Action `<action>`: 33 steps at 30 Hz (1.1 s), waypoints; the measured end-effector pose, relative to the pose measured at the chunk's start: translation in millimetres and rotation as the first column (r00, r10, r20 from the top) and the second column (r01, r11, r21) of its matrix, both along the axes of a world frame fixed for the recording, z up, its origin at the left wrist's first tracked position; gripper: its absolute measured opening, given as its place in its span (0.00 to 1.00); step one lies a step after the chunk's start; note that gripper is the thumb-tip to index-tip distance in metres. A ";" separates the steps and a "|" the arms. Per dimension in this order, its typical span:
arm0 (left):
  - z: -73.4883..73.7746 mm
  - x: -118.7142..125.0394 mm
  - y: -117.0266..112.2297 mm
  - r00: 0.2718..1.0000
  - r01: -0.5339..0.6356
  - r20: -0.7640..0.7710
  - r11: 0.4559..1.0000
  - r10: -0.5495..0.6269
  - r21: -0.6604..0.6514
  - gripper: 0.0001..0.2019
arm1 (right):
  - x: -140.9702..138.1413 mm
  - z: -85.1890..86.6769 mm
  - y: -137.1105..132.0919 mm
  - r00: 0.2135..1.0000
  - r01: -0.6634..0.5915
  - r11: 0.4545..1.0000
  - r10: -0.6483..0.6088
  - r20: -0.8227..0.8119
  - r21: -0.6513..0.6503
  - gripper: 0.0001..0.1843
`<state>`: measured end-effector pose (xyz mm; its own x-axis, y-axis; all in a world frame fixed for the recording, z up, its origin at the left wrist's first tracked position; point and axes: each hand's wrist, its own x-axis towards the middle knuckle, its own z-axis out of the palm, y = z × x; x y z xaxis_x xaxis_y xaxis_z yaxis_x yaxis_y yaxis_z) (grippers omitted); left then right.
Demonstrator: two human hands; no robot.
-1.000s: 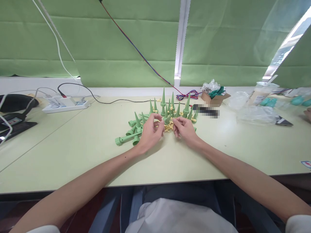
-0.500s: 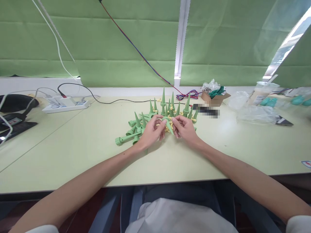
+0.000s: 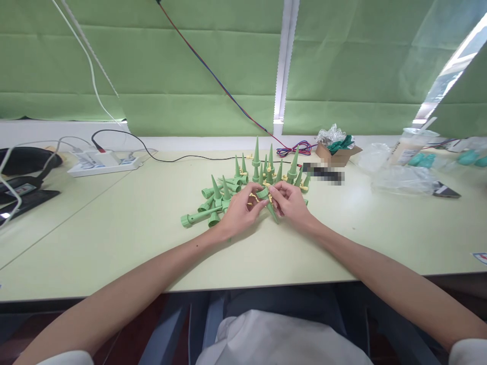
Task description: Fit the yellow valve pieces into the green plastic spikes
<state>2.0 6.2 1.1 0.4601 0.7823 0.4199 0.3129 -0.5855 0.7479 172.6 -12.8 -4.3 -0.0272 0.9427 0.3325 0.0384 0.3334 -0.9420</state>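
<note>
Between both hands is a green plastic watering spike, its round cap end up and its pointed tip slanting down to the right. My left hand grips it by the cap end, thumb and fingers closed round it. My right hand has its fingers pinched together at the spike's right side, by a small yellow piece; whether it grips that piece or the spike, I cannot make out. Just behind the hands stand several upright green spikes with small yellow valves among them. Green tubes with ribbed caps lie left of my left hand.
At the back right are a cardboard box with crumpled plastic and a drink cup beside clear bags. A white power strip with cables lies back left. A thin black cable runs along the table's rear.
The spike has turned in my hands: its cap has tilted and its tip now points lower and farther right. My left thumb has shifted slightly right.
</note>
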 end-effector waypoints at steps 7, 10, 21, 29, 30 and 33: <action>-1.8 -0.5 -0.6 0.998 -0.007 -0.054 0.990 0.015 0.144 0.10 | -0.2 -1.7 0.5 1.000 0.002 1.000 -0.002 0.002 0.003 0.22; -2.5 -0.6 -0.6 0.998 0.006 -0.063 0.975 0.008 0.220 0.08 | 0.1 -2.1 1.6 1.000 0.006 1.000 -0.006 0.013 0.010 0.22; -5.0 -2.2 2.4 0.997 0.049 -0.078 0.898 -0.017 0.436 0.06 | 0.3 -0.5 0.5 1.000 0.017 1.000 -0.017 0.022 0.021 0.22; -4.2 0.2 0.9 1.000 -0.003 -0.017 0.894 0.012 0.449 0.05 | -6.4 1.1 -2.5 0.997 -0.011 0.999 0.007 -0.082 -0.041 0.26; -4.1 0.4 1.0 1.000 -0.012 -0.010 0.894 0.018 0.448 0.05 | -7.3 2.0 -3.3 0.996 -0.017 0.998 0.011 -0.093 -0.062 0.27; -4.0 0.0 1.7 1.000 -0.010 -0.008 0.889 0.015 0.459 0.05 | -8.6 4.8 -5.0 0.995 -0.019 0.996 0.010 -0.096 -0.090 0.28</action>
